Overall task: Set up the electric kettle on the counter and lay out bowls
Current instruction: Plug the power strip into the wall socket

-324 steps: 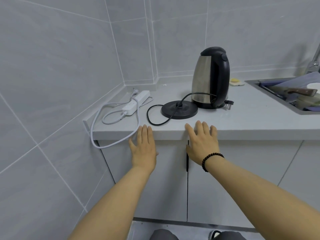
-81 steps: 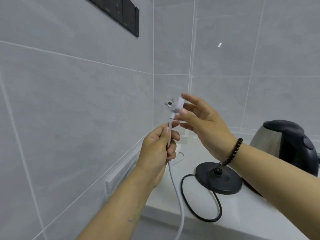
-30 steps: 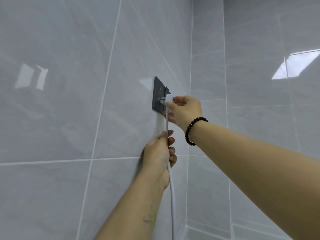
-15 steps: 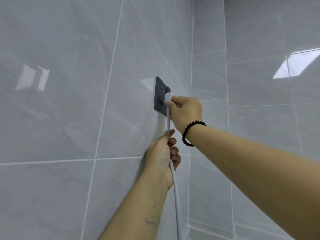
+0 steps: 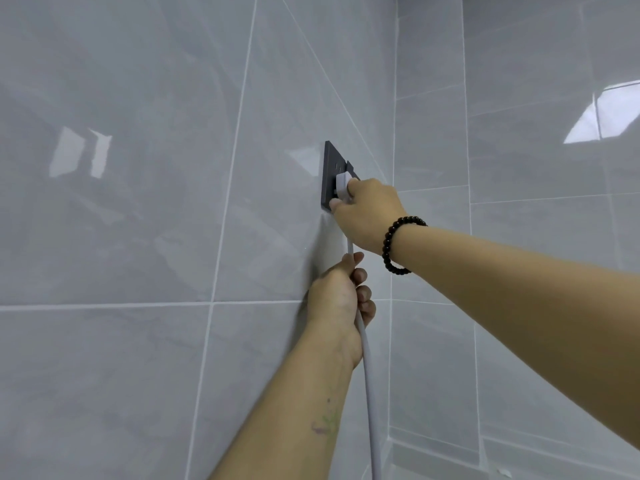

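Head cam: my right hand pinches the white plug against the black wall socket (seating unclear), left hand gripping its cable.

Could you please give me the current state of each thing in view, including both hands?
white plug: pressed against the dark wall socket, pinched by the right hand; how far it is seated cannot be told.
wall socket: mounted on the tiled wall, plug at its face.
white cable: hangs down from the plug.
right hand: grips the plug.
left hand: holds the cable below.
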Action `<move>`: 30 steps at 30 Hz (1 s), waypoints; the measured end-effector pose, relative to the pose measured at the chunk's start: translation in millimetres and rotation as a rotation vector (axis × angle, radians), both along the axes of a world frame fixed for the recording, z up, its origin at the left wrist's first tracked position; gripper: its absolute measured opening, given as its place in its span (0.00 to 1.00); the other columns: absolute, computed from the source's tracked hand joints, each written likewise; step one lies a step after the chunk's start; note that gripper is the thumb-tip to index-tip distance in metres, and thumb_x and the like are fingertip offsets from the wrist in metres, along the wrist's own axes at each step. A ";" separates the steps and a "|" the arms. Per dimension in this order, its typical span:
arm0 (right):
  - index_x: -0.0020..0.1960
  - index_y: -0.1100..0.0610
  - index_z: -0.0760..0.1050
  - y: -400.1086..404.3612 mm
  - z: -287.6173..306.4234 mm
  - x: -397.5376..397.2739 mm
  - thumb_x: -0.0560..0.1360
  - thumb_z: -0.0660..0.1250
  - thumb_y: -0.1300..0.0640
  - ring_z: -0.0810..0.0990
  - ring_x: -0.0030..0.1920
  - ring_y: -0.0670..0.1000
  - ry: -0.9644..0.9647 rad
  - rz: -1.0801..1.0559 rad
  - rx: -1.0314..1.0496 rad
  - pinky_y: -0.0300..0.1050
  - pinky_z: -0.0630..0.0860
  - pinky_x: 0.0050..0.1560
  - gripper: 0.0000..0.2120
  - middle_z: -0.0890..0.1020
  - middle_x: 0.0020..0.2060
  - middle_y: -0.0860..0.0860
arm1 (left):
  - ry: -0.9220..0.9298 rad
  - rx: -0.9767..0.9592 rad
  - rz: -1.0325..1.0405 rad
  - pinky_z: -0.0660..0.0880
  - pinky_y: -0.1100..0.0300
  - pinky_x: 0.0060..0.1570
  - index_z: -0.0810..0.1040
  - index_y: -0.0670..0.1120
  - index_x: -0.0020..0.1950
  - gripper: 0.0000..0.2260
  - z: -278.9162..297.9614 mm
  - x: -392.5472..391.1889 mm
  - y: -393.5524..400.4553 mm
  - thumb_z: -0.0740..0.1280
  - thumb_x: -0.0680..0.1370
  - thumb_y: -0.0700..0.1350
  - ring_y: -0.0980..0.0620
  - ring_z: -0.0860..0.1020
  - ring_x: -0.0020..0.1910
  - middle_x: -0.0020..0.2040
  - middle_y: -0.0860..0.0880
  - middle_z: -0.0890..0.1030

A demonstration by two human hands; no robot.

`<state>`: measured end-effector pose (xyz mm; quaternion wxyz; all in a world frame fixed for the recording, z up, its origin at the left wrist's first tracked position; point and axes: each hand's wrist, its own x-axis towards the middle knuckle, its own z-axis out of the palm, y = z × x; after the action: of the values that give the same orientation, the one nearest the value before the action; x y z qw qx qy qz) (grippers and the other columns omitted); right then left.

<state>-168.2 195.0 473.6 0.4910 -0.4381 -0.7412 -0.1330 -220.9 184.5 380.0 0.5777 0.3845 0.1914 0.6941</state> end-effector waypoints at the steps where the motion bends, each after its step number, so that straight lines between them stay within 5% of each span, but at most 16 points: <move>1: 0.35 0.57 0.62 -1.7 -0.2 -0.1 0.77 0.60 0.58 0.68 0.32 0.51 -0.012 0.011 -0.029 0.43 0.68 0.32 0.13 0.70 0.32 0.51 | -0.006 0.002 0.001 0.58 0.68 0.19 0.78 0.46 0.47 0.08 0.0 -0.8 0.7 0.61 0.81 0.46 0.58 0.61 0.20 0.26 0.54 0.69; 7: 0.42 0.58 0.64 -17.7 2.3 11.7 0.74 0.54 0.66 0.66 0.33 0.51 -0.142 0.006 -0.121 0.41 0.64 0.32 0.05 0.67 0.34 0.51 | -0.037 0.012 -0.043 0.59 0.69 0.18 0.77 0.46 0.50 0.08 -2.3 -3.1 1.3 0.60 0.82 0.46 0.59 0.62 0.18 0.26 0.54 0.69; 16: 0.45 0.59 0.62 -37.5 7.6 6.0 0.74 0.56 0.66 0.69 0.36 0.51 -0.370 -0.194 -0.142 0.40 0.67 0.32 0.04 0.68 0.35 0.51 | 0.003 -0.011 0.003 0.59 0.69 0.19 0.76 0.46 0.47 0.09 1.1 -0.8 1.7 0.58 0.82 0.45 0.58 0.61 0.22 0.27 0.54 0.68; 19: 0.59 0.62 0.62 -29.1 -0.1 1.1 0.75 0.57 0.66 0.67 0.36 0.52 -0.297 -0.170 -0.197 0.37 0.63 0.32 0.13 0.64 0.34 0.51 | 0.014 -0.003 0.029 0.58 0.68 0.19 0.76 0.47 0.44 0.09 0.2 -0.2 1.6 0.58 0.81 0.44 0.58 0.61 0.22 0.27 0.54 0.68; 22: 0.74 0.66 0.45 -16.1 -11.5 -1.7 0.76 0.57 0.65 0.51 0.31 0.46 -0.274 -0.133 -0.254 0.37 0.53 0.30 0.32 0.50 0.33 0.47 | 0.014 0.018 0.038 0.57 0.69 0.18 0.72 0.48 0.39 0.10 -1.3 -0.2 -1.6 0.59 0.80 0.41 0.58 0.60 0.21 0.27 0.54 0.67; 24: 0.72 0.65 0.50 -16.3 -11.1 -0.2 0.76 0.59 0.63 0.54 0.31 0.46 -0.320 -0.157 -0.238 0.37 0.55 0.30 0.29 0.54 0.33 0.48 | 0.014 0.036 0.057 0.57 0.69 0.19 0.73 0.48 0.40 0.10 -3.0 -1.0 -2.4 0.59 0.79 0.40 0.58 0.60 0.21 0.28 0.53 0.67; 27: 0.56 0.60 0.59 -29.0 -7.2 4.4 0.77 0.57 0.64 0.61 0.31 0.48 -0.322 -0.151 -0.272 0.37 0.58 0.29 0.09 0.61 0.33 0.50 | 0.023 0.039 0.078 0.58 0.69 0.20 0.77 0.46 0.45 0.10 -7.2 -0.7 -1.3 0.58 0.81 0.43 0.57 0.61 0.21 0.28 0.53 0.67; 30: 0.52 0.58 0.58 -34.6 -4.7 5.3 0.74 0.57 0.67 0.60 0.31 0.50 -0.422 -0.201 -0.227 0.35 0.60 0.22 0.11 0.62 0.33 0.51 | 0.035 0.058 0.098 0.59 0.69 0.19 0.77 0.46 0.46 0.11 -11.4 0.4 1.8 0.57 0.82 0.45 0.58 0.62 0.20 0.28 0.53 0.67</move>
<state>-163.0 160.5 468.9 0.2575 -0.5246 -0.7900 -0.1854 -220.5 186.2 368.5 0.5281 0.4033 0.1998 0.7201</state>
